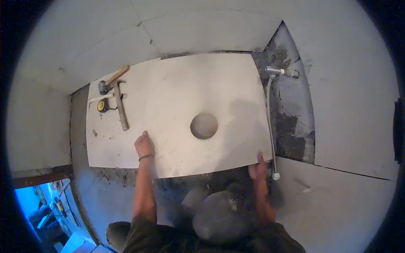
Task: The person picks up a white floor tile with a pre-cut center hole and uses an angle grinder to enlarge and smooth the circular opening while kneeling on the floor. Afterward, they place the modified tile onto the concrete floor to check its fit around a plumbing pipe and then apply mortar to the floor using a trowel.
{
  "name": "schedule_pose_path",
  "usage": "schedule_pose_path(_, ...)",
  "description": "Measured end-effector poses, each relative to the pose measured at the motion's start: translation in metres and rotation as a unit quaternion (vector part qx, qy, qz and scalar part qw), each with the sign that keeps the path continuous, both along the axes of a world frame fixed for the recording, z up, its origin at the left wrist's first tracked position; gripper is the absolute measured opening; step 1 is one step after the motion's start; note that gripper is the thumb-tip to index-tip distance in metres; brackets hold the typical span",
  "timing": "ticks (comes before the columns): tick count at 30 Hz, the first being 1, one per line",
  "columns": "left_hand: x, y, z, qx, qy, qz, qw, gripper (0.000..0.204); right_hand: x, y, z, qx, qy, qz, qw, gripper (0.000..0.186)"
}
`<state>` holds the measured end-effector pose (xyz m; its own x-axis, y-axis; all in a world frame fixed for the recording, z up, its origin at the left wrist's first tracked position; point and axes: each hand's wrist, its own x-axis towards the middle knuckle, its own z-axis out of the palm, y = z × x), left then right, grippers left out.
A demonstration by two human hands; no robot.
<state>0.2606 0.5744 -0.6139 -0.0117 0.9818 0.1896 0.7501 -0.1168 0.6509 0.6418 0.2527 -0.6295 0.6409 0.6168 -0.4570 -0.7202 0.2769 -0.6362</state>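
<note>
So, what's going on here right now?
The person's right hand holds the near right corner of a pale panel with a round hole; the left hand rests to the left of the hole. A hammer, mallet and tape measure lie toward the far left, and a hose runs beside the panel's right edge.

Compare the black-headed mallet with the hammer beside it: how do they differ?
The mallet has a bulky, rounded head; the hammer has a slimmer one. The mallet's handle is orange-brown and angles toward the upper right; the hammer's is greyer and points downward. Both lie on the pale slab.
</note>
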Motion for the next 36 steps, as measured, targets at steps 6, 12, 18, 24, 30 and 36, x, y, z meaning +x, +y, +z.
schedule_pose_path(6,0.015,-0.019,0.063,-0.164,-0.158,0.127,0.965,0.049,-0.002,-0.005,0.043,0.024,0.051,-0.004,0.998,0.052)
schedule_pose_path(12,-0.025,-0.021,0.161,-0.160,-0.091,0.121,0.975,0.050,-0.033,-0.014,0.103,-0.085,0.087,0.013,0.992,0.045)
schedule_pose_path(18,-0.121,-0.055,0.248,-0.058,0.365,-0.019,0.929,0.031,-0.077,-0.007,0.246,-0.133,0.081,0.104,0.982,0.054)
schedule_pose_path(24,-0.144,-0.092,0.384,-0.280,-0.072,0.320,0.902,0.042,-0.095,0.019,0.378,-0.174,-0.008,0.177,0.969,0.055)
schedule_pose_path(30,-0.223,-0.178,0.480,-0.301,0.071,0.339,0.889,0.050,-0.127,0.042,0.502,-0.192,0.012,0.286,0.939,0.056)
schedule_pose_path(36,-0.310,-0.345,0.568,-0.412,-0.067,0.440,0.795,0.057,-0.179,0.035,0.643,-0.251,-0.079,0.453,0.852,0.056)
